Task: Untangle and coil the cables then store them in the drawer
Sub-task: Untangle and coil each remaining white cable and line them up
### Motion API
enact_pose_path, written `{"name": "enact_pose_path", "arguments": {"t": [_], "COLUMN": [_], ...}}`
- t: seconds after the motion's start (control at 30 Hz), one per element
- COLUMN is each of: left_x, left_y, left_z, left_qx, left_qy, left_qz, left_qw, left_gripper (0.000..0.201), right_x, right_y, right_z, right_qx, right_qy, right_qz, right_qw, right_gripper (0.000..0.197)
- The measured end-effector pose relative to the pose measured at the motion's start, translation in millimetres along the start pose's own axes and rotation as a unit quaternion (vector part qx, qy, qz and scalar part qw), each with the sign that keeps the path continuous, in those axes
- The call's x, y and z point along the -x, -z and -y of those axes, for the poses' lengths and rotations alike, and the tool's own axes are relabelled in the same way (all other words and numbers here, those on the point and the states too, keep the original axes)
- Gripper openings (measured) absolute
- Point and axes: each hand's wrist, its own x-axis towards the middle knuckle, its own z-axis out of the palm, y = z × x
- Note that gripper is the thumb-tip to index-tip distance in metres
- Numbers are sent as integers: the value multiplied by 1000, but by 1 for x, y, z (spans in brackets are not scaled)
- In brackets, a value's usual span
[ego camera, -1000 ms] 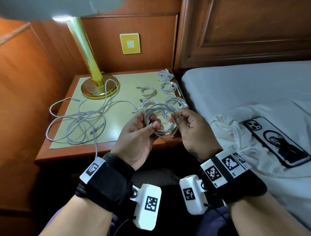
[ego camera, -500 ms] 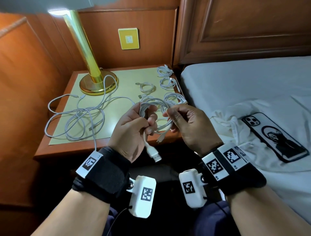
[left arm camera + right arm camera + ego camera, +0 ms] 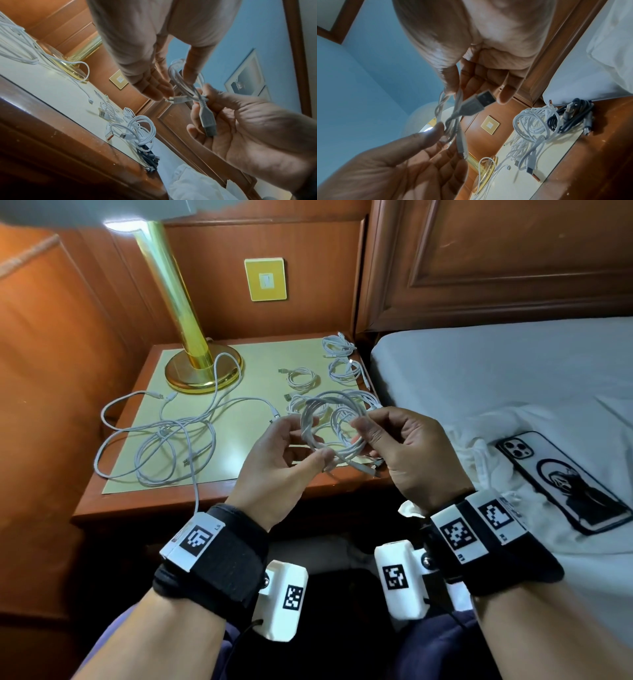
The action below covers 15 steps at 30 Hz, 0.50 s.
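A white cable coil (image 3: 337, 436) hangs between my hands above the nightstand's front edge. My left hand (image 3: 310, 446) pinches its lower left side with thumb and forefinger. My right hand (image 3: 368, 434) pinches its right side, and the cable's grey USB plug (image 3: 476, 102) lies across that hand's fingers (image 3: 202, 129). The loops (image 3: 181, 83) run between my left thumb and fingers. A loose tangle of white cables (image 3: 161, 446) sprawls over the nightstand's left half. Small finished coils (image 3: 301, 378) lie at the back right, with a dark cable bundle (image 3: 570, 116) at the right edge.
A brass lamp (image 3: 202, 364) stands at the back of the nightstand (image 3: 191, 508), with one cable looped round its base. A bed (image 3: 496, 378) lies to the right, with a phone (image 3: 561, 477) on white cloth. Wood panelling closes in the left and back.
The USB plug that hung below my left hand has come up to the coil by my right hand. The coil now stands as an open ring between both hands.
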Motion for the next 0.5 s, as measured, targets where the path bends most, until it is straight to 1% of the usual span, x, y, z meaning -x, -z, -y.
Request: {"name": "enact_pose_path", "arguments": {"t": [0.1,0.23,0.3,0.4,0.43,0.5], "left_x": [-1,-4,-6,-10,-11,-13], "left_y": [0,4,9,24,31,41], "left_z": [0,4,7,15,17,20], "left_qx": [-1,-23,-45,-102,-121,-146], "left_qy": [19,54,71,95,100,109], "left_qz": [-16,-38,-50,-81,-93,-113], "left_qw": [1000,998,995,987,983,977], "left_gripper": [22,12,11,18,19,22], "right_x": [0,0,1,6,8,10], "right_y": [-1,-7,-12,-25,-30,-40], "right_z": [-3,-16,-20,-25,-27,-32], "right_qx": [-7,19,30,42,43,52], "right_qy": [-31,-90,-107,-124,-129,-139], "right_qz": [-3,29,39,74,87,106], "right_qw": [999,995,993,989,987,983], "right_gripper": [14,15,14,7,9,21]}}
